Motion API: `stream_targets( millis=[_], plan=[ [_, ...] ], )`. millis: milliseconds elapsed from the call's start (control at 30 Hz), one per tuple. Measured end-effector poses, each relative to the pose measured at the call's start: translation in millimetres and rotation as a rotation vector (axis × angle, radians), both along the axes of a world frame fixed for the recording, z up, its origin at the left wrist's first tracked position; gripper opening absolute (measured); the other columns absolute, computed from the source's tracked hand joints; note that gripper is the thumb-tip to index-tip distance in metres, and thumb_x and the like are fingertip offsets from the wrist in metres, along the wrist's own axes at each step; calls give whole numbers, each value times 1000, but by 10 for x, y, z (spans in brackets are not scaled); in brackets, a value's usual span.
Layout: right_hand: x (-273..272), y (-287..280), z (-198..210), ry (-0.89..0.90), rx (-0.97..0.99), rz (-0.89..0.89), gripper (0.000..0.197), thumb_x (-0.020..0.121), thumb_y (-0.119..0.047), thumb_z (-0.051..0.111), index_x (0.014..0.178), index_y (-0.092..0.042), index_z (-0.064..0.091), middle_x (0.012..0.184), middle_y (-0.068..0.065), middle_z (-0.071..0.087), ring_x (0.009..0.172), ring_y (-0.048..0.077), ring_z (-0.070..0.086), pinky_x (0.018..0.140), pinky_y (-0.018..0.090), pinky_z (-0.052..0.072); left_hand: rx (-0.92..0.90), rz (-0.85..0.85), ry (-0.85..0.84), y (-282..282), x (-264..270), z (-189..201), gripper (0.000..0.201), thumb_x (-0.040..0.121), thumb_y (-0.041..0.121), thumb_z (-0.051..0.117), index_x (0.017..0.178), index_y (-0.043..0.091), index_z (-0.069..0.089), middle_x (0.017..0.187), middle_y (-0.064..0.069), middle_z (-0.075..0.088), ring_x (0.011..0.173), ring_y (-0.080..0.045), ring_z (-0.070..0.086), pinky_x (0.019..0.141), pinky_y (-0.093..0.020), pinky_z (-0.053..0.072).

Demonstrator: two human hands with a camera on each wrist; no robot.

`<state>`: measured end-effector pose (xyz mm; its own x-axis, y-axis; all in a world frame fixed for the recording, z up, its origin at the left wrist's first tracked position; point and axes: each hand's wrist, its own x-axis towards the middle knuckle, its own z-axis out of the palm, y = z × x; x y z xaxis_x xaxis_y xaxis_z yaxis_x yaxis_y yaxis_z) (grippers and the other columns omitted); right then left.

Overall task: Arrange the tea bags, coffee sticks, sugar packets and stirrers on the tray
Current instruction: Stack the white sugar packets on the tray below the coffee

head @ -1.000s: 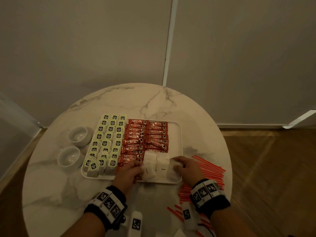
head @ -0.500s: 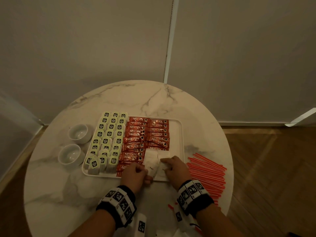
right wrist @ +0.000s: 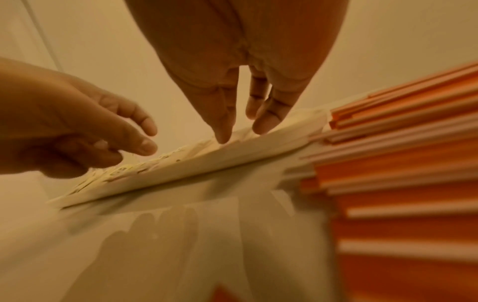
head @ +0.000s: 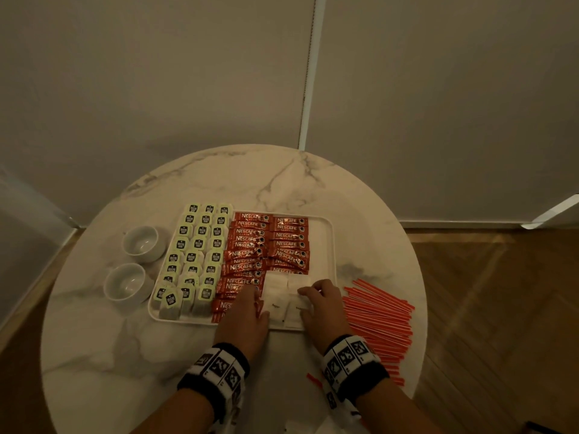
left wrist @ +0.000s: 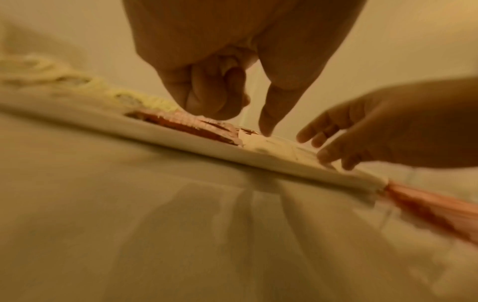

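Two hands at the tray's [head: 332,245] near edge: left hand [head: 242,314] and right hand [head: 322,305], fingers extended and gripping nothing, press the sugar packets [head: 283,300]. Risk: sideways pushing could shunt packets over the adjacent coffee sticks [head: 250,245].

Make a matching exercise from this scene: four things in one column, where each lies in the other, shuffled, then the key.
Things
1. tea bags
2. coffee sticks
3. sugar packets
4. stirrers

Places
A. on the table, right of the tray
B. tray's left columns
C. tray's near edge, between the two hands
D. tray's middle, red rows

Pairs: 1-B, 2-D, 3-C, 4-A
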<state>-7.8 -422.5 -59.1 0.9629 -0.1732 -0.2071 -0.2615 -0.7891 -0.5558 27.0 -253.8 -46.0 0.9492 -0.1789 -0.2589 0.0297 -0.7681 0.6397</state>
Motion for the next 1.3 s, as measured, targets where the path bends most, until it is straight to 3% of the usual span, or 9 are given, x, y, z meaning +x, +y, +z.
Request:
stream_targets(
  millis=[100, 200, 333, 500, 800, 900, 1033, 1200, 1300],
  plan=[
    [-68, -2, 26, 34, -16, 12, 43, 88, -27, 62, 130, -29, 51, 129, -7, 34, 118, 12, 37, 105, 23, 34, 149, -336, -184, 18, -10, -13, 28, 94, 26, 53, 122, 26, 51, 119, 8, 45, 102, -7, 43, 85, -18, 39],
    [-121, 48, 10, 66, -17, 32, 46, 89, -28, 62, 132, -29, 48, 136, -8, 28, 122, 12, 37, 108, 26, 36, 224, -484, -296, -26, 9, -75, 30, 94, 25, 51, 123, 26, 58, 122, 3, 53, 108, -16, 44, 84, -22, 38],
    [-101, 96, -37, 52, -51, 30, 44, 89, -18, 60, 131, -27, 51, 141, -5, 26, 122, 14, 38, 106, 25, 38, 318, -507, -320, -73, 83, -132, 31, 93, 27, 52, 123, 24, 58, 124, 4, 53, 114, -18, 42, 91, -28, 39],
    [-31, 103, -73, 55, -78, 22, 45, 88, -10, 58, 129, -26, 51, 145, -3, 23, 121, 16, 39, 105, 26, 39, 398, -501, -318, -116, 148, -175, 28, 84, 32, 63, 111, 25, 62, 115, 3, 60, 104, -19, 49, 83, -31, 44],
    [46, 74, -107, 49, -32, -19, 52, 85, -7, 61, 132, -26, 46, 142, -4, 21, 124, 16, 42, 106, 30, 42, 391, -487, -326, -122, 202, -170, 33, 91, 41, 52, 121, 27, 52, 124, 5, 50, 111, -16, 41, 91, -30, 37],
    [33, 40, -89, 57, -2, -33, 52, 86, -11, 62, 132, -26, 45, 141, -5, 21, 119, 13, 45, 103, 23, 42, 359, -473, -318, -111, 201, -154, 34, 90, 39, 54, 121, 27, 53, 123, 5, 52, 111, -17, 41, 91, -30, 37],
    [-15, -1, -26, 29, 55, -76, 50, 86, -12, 64, 131, -25, 46, 137, -7, 25, 100, 6, 48, 86, 10, 41, 318, -480, -321, -74, 170, -93, 32, 87, 37, 58, 117, 26, 56, 119, 5, 54, 109, -17, 44, 91, -29, 39],
    [-113, -92, 63, -22, 138, -155, 46, 84, -11, 67, 125, -24, 50, 134, -3, 32, 116, 16, 50, 100, 30, 48, 133, -559, -213, -22, -46, 68, 32, 87, 35, 60, 115, 22, 55, 117, 6, 50, 107, -13, 46, 90, -25, 44],
    [-267, -161, 211, -24, 82, -119, 40, 86, -20, 67, 122, -27, 52, 129, -6, 37, 112, 12, 51, 98, 29, 48, 146, -790, -30, 32, -268, 150, 41, 86, 46, 59, 121, 27, 49, 122, 8, 47, 108, -9, 45, 95, -28, 44]
  ],
)
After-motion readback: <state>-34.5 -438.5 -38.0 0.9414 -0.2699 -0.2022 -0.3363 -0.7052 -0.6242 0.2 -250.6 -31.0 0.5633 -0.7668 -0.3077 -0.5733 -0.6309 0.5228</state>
